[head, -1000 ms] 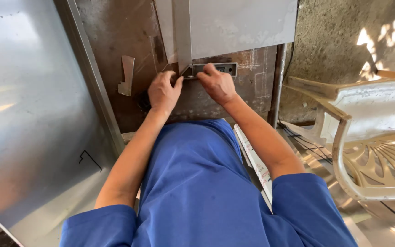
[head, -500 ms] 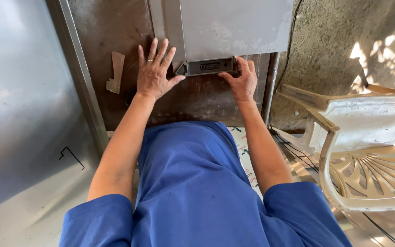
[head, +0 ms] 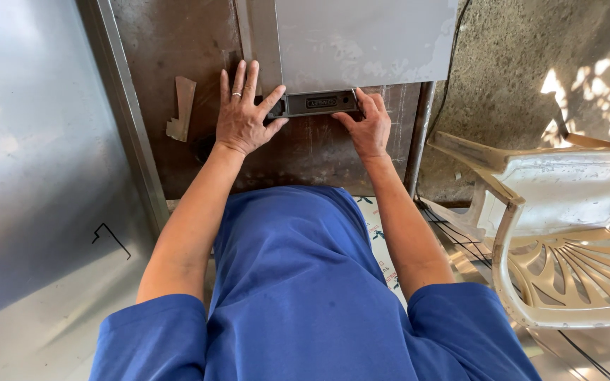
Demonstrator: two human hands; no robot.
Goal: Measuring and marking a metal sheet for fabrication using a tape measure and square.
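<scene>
While both arms reach out over a blue shirt, the biggest thing around is the shiny sheet metal panel filling the left side, with a small black angle mark drawn on it. Next comes the rusty brown work surface straight ahead, and a pale grey metal sheet lying on its far part. Off to the right sits a cream plastic chair. A small offcut scrap lies left of the hands. Left hand is pressed flat on the brown surface, fingers spread and loose, thumb touching the dark little metal block at the grey sheet's near edge. Right hand pinches that block's right end with curled fingers.
</scene>
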